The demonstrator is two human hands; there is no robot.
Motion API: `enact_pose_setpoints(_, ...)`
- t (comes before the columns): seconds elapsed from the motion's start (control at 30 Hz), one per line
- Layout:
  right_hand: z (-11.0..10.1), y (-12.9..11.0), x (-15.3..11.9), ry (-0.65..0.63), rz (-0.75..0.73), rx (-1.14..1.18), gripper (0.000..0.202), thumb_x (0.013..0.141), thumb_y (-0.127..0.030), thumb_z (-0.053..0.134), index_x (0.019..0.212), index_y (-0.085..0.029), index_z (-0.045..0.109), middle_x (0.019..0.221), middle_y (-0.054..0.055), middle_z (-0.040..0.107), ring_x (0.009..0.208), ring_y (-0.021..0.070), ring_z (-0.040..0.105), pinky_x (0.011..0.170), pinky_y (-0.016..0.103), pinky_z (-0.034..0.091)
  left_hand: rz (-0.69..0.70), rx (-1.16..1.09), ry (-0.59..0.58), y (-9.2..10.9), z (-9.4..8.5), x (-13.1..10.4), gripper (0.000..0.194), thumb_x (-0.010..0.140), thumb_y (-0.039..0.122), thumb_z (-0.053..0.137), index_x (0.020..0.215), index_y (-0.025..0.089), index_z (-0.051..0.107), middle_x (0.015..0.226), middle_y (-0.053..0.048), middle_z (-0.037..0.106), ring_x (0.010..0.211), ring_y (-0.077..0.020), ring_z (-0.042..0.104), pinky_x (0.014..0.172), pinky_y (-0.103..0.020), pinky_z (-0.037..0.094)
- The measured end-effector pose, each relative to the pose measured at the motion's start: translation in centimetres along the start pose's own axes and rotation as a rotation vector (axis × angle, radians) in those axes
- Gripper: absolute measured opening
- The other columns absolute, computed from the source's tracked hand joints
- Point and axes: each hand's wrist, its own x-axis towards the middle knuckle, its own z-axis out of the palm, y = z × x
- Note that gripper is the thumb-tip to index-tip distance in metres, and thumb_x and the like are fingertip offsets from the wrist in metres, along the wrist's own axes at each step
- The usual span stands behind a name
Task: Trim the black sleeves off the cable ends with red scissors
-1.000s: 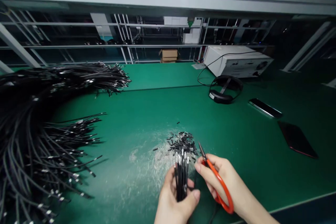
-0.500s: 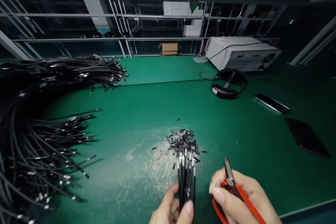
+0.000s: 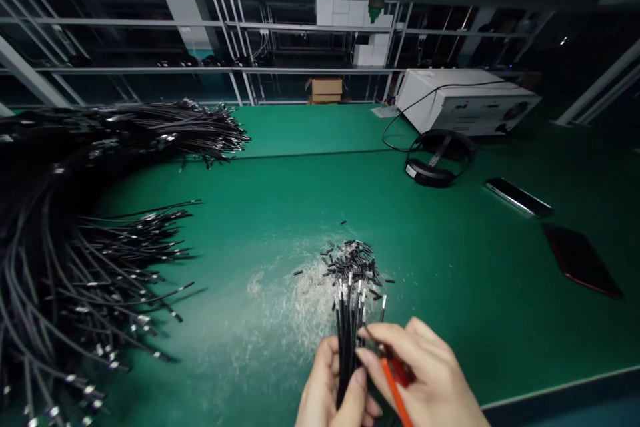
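Note:
My left hand (image 3: 334, 383) is closed around a bundle of black cables (image 3: 349, 327) whose silvery stripped ends point away from me. My right hand (image 3: 417, 370) holds red-handled cutters (image 3: 395, 387), their blades mostly hidden by the fingers. Its thumb and forefinger are at the right side of the bundle, where one cable (image 3: 383, 308) leans apart from the others. Just beyond the cable ends lies a pile of short black sleeve pieces (image 3: 356, 259), with pale strands (image 3: 310, 297) scattered on the green table around it.
Large heaps of black cables (image 3: 125, 240) cover the left side of the green table (image 3: 280, 193). A black headset (image 3: 434, 163), a phone (image 3: 519, 197) and a dark flat device (image 3: 580, 259) lie at the right. Behind them is a white machine (image 3: 465, 103).
My right hand has moved left with the cutters to the bundle, and the cutters have turned. One cable now leans away to the right. The view has shifted slightly.

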Motion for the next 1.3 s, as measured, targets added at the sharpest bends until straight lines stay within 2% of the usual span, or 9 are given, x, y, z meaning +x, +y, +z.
enact_pose_setpoints(0.1, -0.1, -1.0, 0.0, -0.165, 0.043, -0.046, 0.013, 0.083, -0.030, 0.053, 0.095, -0.025, 0.057, 0.063, -0.001, 0.061, 0.062, 0.0168, 0.055, 0.054, 0.023, 0.042, 0.005, -0.048, 0.025, 0.2, 0.1, -0.2, 0.033, 0.071, 0.043, 0.066, 0.089, 0.018, 0.055, 0.066, 0.000, 0.062, 0.047, -0.0090, 0.055, 0.043, -0.018, 0.043)
enact_pose_setpoints(0.33, -0.7, -0.9, 0.6, -0.218, 0.067, 0.047, 0.017, 0.088, -0.029, 0.044, 0.078, -0.022, 0.056, 0.069, 0.001, 0.061, 0.065, 0.0149, 0.056, 0.059, 0.022, 0.043, 0.024, -0.080, 0.026, 0.9, 0.0, -0.5, 0.031, 0.070, 0.037, 0.068, 0.089, 0.015, 0.058, 0.064, -0.001, 0.063, 0.047, -0.0095, 0.055, 0.042, -0.018, 0.043)
enact_pose_setpoints(0.5, -3.2, 0.1, 3.9, 0.023, 0.262, 0.159, 0.023, 0.086, -0.039, 0.047, 0.091, -0.020, 0.059, 0.064, 0.002, 0.060, 0.053, 0.0142, 0.056, 0.050, 0.021, 0.042, -0.040, -0.093, 0.050, 1.5, 0.3, -0.1, 0.029, 0.066, 0.035, 0.072, 0.078, 0.016, 0.054, 0.066, -0.003, 0.065, 0.040, -0.0081, 0.056, 0.035, -0.016, 0.041)
enact_pose_setpoints(0.6, -3.3, 1.2, 5.5, -0.029, 0.340, 0.198, 0.033, 0.084, -0.041, 0.049, 0.107, -0.020, 0.057, 0.050, -0.002, 0.054, 0.040, 0.0131, 0.051, 0.040, 0.021, 0.038, -0.081, -0.079, 0.012, 2.2, 0.6, 0.3, 0.033, 0.061, 0.032, 0.077, 0.075, 0.016, 0.052, 0.061, 0.002, 0.060, 0.038, -0.0089, 0.057, 0.031, -0.014, 0.039)
enact_pose_setpoints(0.7, -2.6, 1.6, 5.1, -0.125, 0.442, 0.414, 0.041, 0.083, -0.045, 0.050, 0.114, -0.018, 0.052, 0.047, -0.005, 0.051, 0.036, 0.0119, 0.049, 0.036, 0.019, 0.036, -0.104, -0.082, -0.016, 2.9, 0.8, 0.7, 0.036, 0.057, 0.031, 0.080, 0.076, 0.016, 0.053, 0.059, 0.004, 0.058, 0.038, -0.0098, 0.059, 0.030, -0.013, 0.040)
enact_pose_setpoints(0.83, -2.5, 0.4, 3.3, -0.174, 0.575, 0.783, 0.040, 0.084, -0.052, 0.045, 0.091, -0.014, 0.056, 0.042, -0.006, 0.046, 0.033, 0.0078, 0.041, 0.034, 0.017, 0.033, -0.142, -0.119, -0.072, 3.2, 0.8, 1.0, 0.041, 0.057, 0.033, 0.080, 0.085, 0.014, 0.056, 0.053, 0.002, 0.061, 0.037, -0.0106, 0.059, 0.033, -0.015, 0.044)
enact_pose_setpoints(1.0, -2.8, -0.4, 2.9, -0.157, 0.552, 0.904, 0.041, 0.082, -0.051, 0.051, 0.062, -0.016, 0.048, 0.038, -0.006, 0.042, 0.032, 0.0047, 0.036, 0.035, 0.015, 0.030, -0.200, -0.137, -0.095, 3.6, 0.7, 1.5, 0.036, 0.054, 0.033, 0.082, 0.072, 0.013, 0.058, 0.045, 0.000, 0.061, 0.037, -0.0098, 0.058, 0.036, -0.015, 0.044)
enact_pose_setpoints(1.17, -2.5, -0.4, 2.9, -0.068, 0.576, 0.924, 0.039, 0.079, -0.054, 0.053, 0.075, -0.015, 0.054, 0.038, -0.007, 0.042, 0.031, 0.0059, 0.036, 0.033, 0.016, 0.030, -0.238, -0.192, -0.107, 4.3, 0.6, 1.9, 0.032, 0.053, 0.032, 0.082, 0.062, 0.012, 0.059, 0.047, 0.000, 0.061, 0.036, -0.0077, 0.055, 0.036, -0.015, 0.043)
enact_pose_setpoints(1.3, -3.4, -0.4, 3.0, -0.184, 0.531, 0.915, 0.035, 0.078, -0.048, 0.058, 0.080, -0.014, 0.054, 0.040, -0.007, 0.044, 0.033, 0.0051, 0.036, 0.035, 0.016, 0.031, -0.299, -0.241, -0.212, 4.5, 0.6, 1.9, 0.028, 0.063, 0.036, 0.075, 0.066, 0.010, 0.065, 0.049, -0.003, 0.064, 0.035, -0.0070, 0.055, 0.034, -0.014, 0.042)
